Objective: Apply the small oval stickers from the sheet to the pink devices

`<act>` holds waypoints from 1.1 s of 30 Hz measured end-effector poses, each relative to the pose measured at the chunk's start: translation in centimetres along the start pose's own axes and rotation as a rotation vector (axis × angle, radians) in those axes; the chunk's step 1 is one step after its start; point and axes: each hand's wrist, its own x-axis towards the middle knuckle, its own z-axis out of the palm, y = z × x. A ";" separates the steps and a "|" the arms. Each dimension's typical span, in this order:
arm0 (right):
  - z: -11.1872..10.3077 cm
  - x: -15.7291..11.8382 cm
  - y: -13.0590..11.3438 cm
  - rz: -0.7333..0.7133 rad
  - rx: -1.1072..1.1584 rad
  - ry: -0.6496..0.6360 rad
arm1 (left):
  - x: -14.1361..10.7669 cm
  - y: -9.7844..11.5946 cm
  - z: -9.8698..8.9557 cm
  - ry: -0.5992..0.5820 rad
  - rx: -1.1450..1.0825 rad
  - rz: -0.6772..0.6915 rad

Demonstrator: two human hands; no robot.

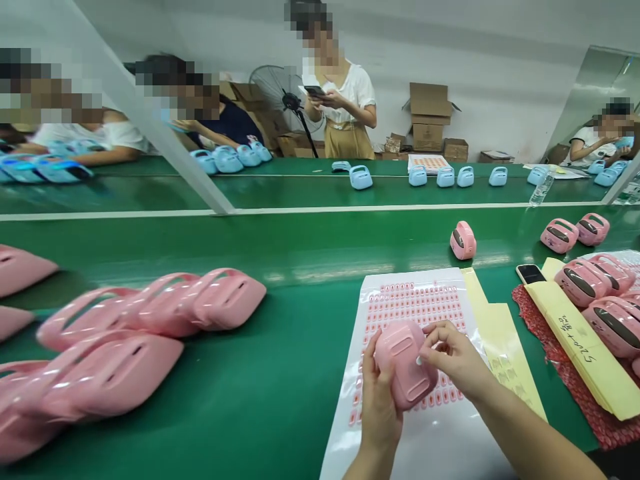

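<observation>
My left hand [381,393] is wrapped around a pink plastic casing [404,383], which has two raised rounded bars on the face turned up. At the casing's right side my right hand [453,357] is closed in a pinch, thumb and forefinger on a small white piece [419,361] touching that face. The piece looks like a sticker, but is too small to tell for sure. Beneath both hands lies a white sheet [367,440] with rows of small red-and-white labels. A yellow backing sheet [500,327] sticks out from under its right side.
Pink casings with handles [225,303] lie in rows at left. More pink units [583,280] rest at right on red bubble wrap [565,373], near a folded yellow paper [580,347] and a phone [530,274]. Across the divider, several people work by light blue units [361,177].
</observation>
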 end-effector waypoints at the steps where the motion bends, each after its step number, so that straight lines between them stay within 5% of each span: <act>1: 0.2 0.2 0.0 0.003 -0.027 -0.005 | 0.0 0.0 0.0 0.004 0.001 0.004; 33: 1.3 0.1 1.0 -0.136 -0.170 0.071 | 0.6 -0.6 0.0 0.099 -0.006 0.067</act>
